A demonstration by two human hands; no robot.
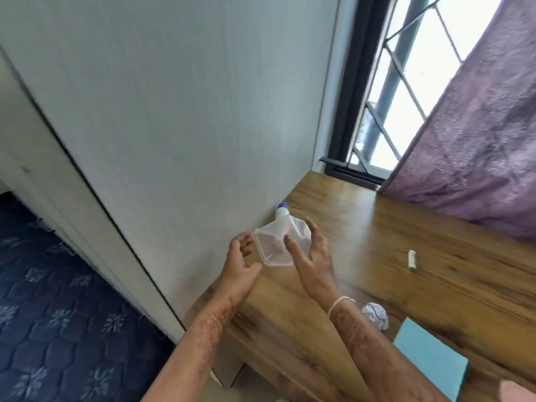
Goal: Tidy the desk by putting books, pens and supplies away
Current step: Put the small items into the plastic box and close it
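Head-worn view, down over desk (406, 221)

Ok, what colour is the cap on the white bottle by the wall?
The cap is bluish purple; head view.

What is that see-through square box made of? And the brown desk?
The see-through square box looks like thin clear plastic, glossy: the white bottle behind shows through it. The brown desk looks like wood or wood-look laminate, smooth with a slight sheen; streaky grain shows.

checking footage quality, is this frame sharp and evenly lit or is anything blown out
Head view: the window is blown out white; the whole frame is softly blurred, so the clear container in the right hand is hard to outline; the wide-angle lens slants the wall.
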